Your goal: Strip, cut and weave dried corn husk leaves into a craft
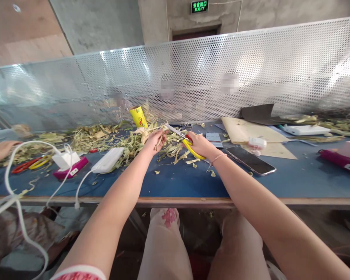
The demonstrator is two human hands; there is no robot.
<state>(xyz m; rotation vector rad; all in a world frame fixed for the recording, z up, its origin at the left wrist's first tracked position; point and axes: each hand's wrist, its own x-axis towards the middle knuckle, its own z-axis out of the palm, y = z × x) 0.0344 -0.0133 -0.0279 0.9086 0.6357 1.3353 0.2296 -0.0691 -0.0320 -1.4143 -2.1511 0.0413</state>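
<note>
My right hand (pixel 202 144) is closed around the yellow handles of a pair of scissors (pixel 176 131), whose blades point left toward my other hand. Pinched in the fingers of my left hand (pixel 155 140) is a piece of dried plant stalk (pixel 160 143), just left of the blade tips. Around both hands lies a loose heap of dried, pale green leaves (pixel 134 142). Small cut scraps (pixel 194 165) are scattered on the blue tabletop below the scissors. Whether the blades touch the stalk I cannot make out.
A phone (pixel 252 159), a white earbud case (pixel 257 144) and brown paper (pixel 242 130) lie to the right. On the left are a white power bank (pixel 107 160), a purple power strip (pixel 70 168) and red-handled scissors (pixel 26 165). A co-worker's hand (pixel 2 149) rests far left. A perforated metal screen (pixel 192 77) stands behind.
</note>
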